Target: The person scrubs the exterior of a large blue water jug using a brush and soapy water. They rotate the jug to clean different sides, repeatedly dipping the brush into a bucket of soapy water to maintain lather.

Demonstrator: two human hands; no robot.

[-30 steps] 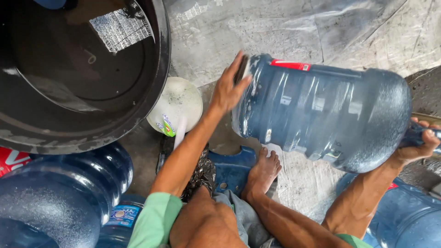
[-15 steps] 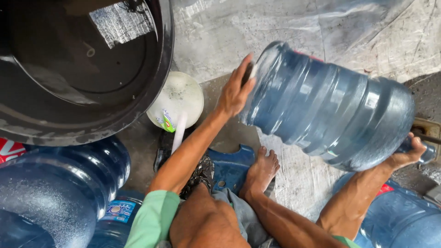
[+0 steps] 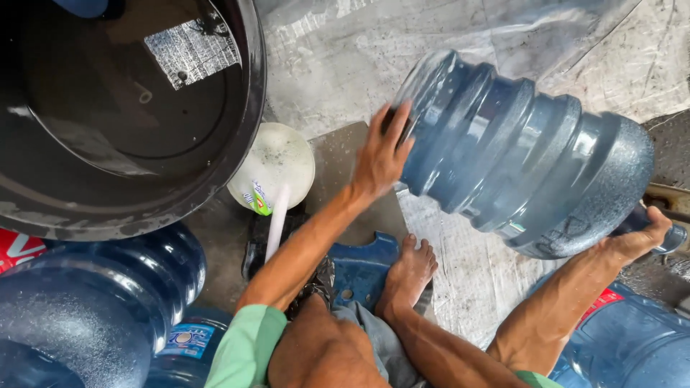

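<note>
- Head view: big blue water jug (image 3: 517, 154) tilted on its side, up off the wet concrete floor (image 3: 345, 65), held between both hands.
- Left hand (image 3: 382, 152) spread flat against the jug's base end, fingers apart.
- Right hand (image 3: 636, 241) cupped under the neck end, fingers curled around it.
- Black tub (image 3: 244, 144) of water at upper left, white plastic bottle (image 3: 277, 169) beside it.
- More blue jugs (image 3: 108, 302) at lower left, bare foot (image 3: 410, 276) on a blue stool (image 3: 359, 269).

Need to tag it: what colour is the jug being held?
Translucent blue jug, clearest in the head view.
</note>
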